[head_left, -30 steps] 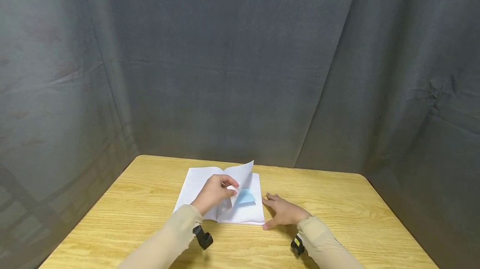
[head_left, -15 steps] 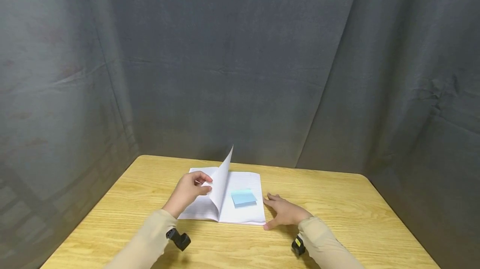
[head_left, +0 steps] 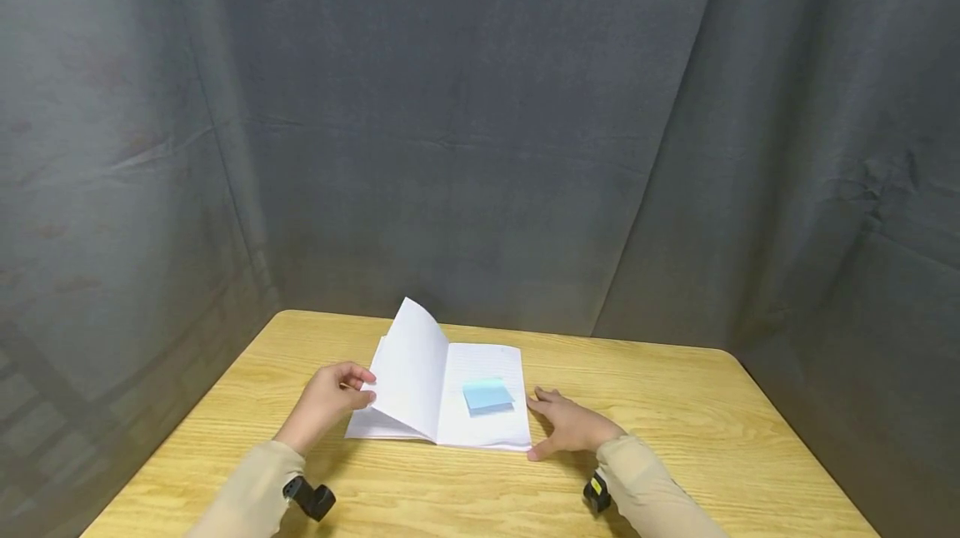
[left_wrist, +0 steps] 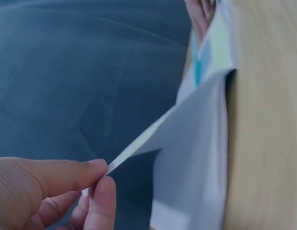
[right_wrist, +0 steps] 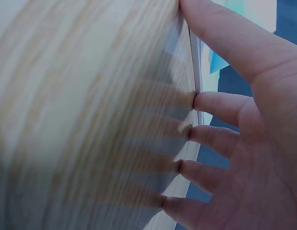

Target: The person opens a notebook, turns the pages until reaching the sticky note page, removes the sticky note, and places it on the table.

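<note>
An open notebook [head_left: 480,430] with lined white pages lies on the table. My left hand [head_left: 327,398] pinches the outer edge of a raised page [head_left: 414,363] between thumb and fingers; in the left wrist view that page [left_wrist: 143,139] slants up from the spine, above the pages below. On the right-hand page sits a pale blue sticky note [head_left: 487,395], its lower edge lifted a little. My right hand [head_left: 570,423] rests beside the notebook's right edge, fingers spread, and in the right wrist view its fingertips [right_wrist: 202,101] touch the wood along that edge.
The light wooden table [head_left: 675,405] has rounded far corners. Grey cloth [head_left: 465,146] hangs behind it and on both sides. A small black camera [head_left: 309,498] is strapped to the left wrist, another [head_left: 597,492] to the right.
My left hand has moved left, carrying the page from over the right side across the spine to the left. The blue note has come fully into view. The right hand has stayed nearly still.
</note>
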The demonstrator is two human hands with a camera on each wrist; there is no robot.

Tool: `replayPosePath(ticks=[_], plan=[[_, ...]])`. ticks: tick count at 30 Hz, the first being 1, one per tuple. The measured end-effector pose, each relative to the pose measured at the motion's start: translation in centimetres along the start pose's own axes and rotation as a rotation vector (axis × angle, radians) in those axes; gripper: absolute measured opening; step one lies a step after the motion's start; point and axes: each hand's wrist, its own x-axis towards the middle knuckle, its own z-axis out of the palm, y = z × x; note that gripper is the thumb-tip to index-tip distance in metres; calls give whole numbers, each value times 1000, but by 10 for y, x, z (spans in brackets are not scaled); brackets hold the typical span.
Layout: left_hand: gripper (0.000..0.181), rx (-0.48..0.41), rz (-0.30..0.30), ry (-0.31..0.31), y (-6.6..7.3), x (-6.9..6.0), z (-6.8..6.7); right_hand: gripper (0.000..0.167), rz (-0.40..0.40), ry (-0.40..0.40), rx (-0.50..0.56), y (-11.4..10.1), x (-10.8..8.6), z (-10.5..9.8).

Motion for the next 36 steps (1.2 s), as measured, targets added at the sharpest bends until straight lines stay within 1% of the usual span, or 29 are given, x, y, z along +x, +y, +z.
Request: replayPosePath(ticks=[3, 9, 13, 17, 21, 27, 36], plan=[[20, 29, -32, 0, -10, -2, -2, 94, 7, -1, 2, -1, -1, 0], [20, 91, -79, -7, -27, -2, -3, 95, 13, -3, 0, -2, 0, -1], [20, 105, -108, -16, -37, -2, 1, 95, 12, -2, -1, 0, 1, -1], [20, 109, -117, -30, -45, -1, 6, 95, 3, -7, -1, 1, 2, 0], [18, 144, -117, -40, -48, 0, 9, 96, -2, -9, -4, 3, 3, 0], [17, 212, -118, -66, -46, 4, 11, 96, 4, 0, -12, 5, 4, 0], [18, 226, -107, -73, -44, 3, 13, 96, 11, 1, -1, 2, -1, 0]])
